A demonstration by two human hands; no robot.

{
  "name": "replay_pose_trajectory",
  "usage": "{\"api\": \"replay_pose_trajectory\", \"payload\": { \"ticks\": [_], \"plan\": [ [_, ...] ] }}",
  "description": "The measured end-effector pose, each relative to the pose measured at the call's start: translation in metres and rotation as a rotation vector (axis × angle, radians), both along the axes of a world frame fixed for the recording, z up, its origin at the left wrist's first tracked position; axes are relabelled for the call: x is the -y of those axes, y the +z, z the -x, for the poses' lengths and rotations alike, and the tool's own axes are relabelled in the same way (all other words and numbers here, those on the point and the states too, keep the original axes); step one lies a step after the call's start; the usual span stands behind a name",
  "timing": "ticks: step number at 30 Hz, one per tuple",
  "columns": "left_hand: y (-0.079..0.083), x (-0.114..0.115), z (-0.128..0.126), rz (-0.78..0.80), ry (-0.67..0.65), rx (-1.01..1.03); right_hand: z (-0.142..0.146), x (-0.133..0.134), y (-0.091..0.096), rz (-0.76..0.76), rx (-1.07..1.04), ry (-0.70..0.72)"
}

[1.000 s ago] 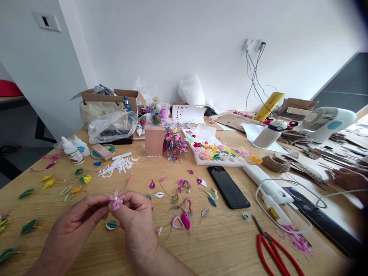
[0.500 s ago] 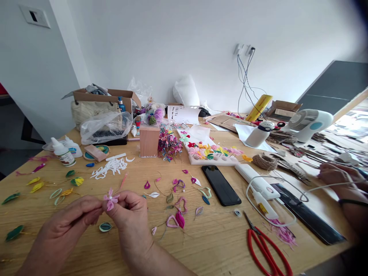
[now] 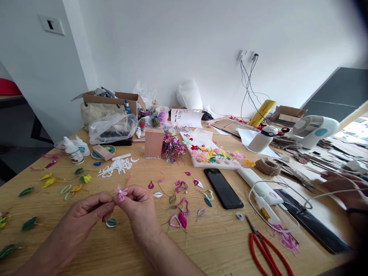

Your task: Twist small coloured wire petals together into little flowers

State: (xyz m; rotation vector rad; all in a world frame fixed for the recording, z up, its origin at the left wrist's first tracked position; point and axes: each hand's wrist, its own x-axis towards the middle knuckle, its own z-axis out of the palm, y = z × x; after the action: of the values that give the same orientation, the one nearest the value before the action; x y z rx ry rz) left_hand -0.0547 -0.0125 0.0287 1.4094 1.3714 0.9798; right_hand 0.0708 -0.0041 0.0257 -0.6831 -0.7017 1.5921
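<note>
A small pink flower (image 3: 120,193) with a pale bead at its centre sits pinched between the thumb and forefinger of my right hand (image 3: 140,209). My left hand (image 3: 86,216) is closed too, its fingertips pressed together right beside the flower; whatever lies between them is hidden. Under the hands, a dark green leaf with a light rim (image 3: 112,223) rests on the table. To the right lie loose wire-and-thread petals, among them a magenta petal (image 3: 182,220), a pink loop (image 3: 174,221) and a white leaf (image 3: 158,194).
Red-handled scissors (image 3: 266,249), a black phone (image 3: 224,188) and a white power strip (image 3: 260,186) lie to the right. A foam block (image 3: 215,164) bears several flowers. Behind stand a wooden block (image 3: 153,143) and a glue bottle (image 3: 73,151). Another person's hand (image 3: 342,188) is at far right.
The whole scene has shifted right and slightly down as the head view turned left. Both hands keep their pinch at the pink flower, their fingers little changed.
</note>
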Motion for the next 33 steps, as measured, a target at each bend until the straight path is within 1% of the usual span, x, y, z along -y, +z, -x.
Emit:
{"api": "replay_pose_trajectory", "payload": {
  "ticks": [2, 9, 11, 16, 18, 22, 28, 33],
  "plan": [
    [0.003, 0.001, -0.003, 0.038, -0.063, 0.054, -0.003, -0.001, 0.001, -0.012, 0.019, 0.023],
    [0.016, 0.001, -0.008, 0.070, -0.165, 0.212, -0.011, -0.002, 0.001, -0.006, 0.064, 0.077],
    [0.019, 0.001, -0.010, 0.069, -0.178, 0.220, -0.013, -0.003, -0.001, -0.019, 0.074, 0.079],
    [0.024, -0.001, -0.015, 0.016, -0.164, 0.183, -0.017, -0.006, -0.003, -0.051, 0.087, 0.070],
    [0.026, -0.003, -0.016, 0.031, -0.177, 0.180, -0.018, -0.007, -0.002, -0.050, 0.077, 0.060],
    [0.028, -0.005, -0.015, 0.083, -0.221, 0.196, -0.023, -0.008, 0.001, -0.048, 0.050, 0.027],
    [0.027, -0.009, -0.014, 0.134, -0.247, 0.244, -0.025, -0.009, 0.003, -0.064, 0.039, 0.001],
    [0.023, -0.008, -0.013, 0.179, -0.307, 0.294, -0.032, -0.012, 0.003, -0.079, -0.009, -0.007]
  ]
}}
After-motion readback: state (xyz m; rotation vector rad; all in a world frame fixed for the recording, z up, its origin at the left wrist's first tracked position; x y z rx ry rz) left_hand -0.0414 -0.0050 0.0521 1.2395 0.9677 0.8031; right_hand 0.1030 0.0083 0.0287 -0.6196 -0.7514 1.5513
